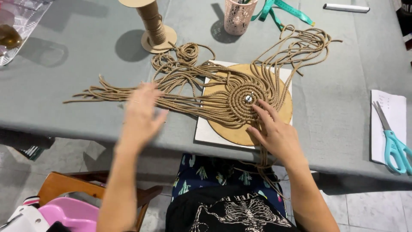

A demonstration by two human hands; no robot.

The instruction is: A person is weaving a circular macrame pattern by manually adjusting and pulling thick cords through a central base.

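Head view. Landmark: round wooden disc (274, 124) on a white square board (206, 131), near edge of grey table (334, 103).

Coiled cord weave (240, 101) sits at disc centre, pinned by a small metal pin (248, 98). Loose cord strands (128, 92) fan left of the disc; more loop off above and right of it; a few hang over the table edge below it.

Right hand (274, 133): on lower part of the disc, fingers spread, tips touching the coil's edge; not clenched, clasping nothing.
Left hand (139, 114): left of the disc, blurred, flat and unclenched over the strands; contact cannot be told.

Surroundings: cord spool (153, 23) above-left of the disc; pink perforated cup (238, 16) above; green tape measure (283, 9) above-right; teal scissors (395, 144) on white paper (392, 111) well right; white marker (346, 7) far upper right.
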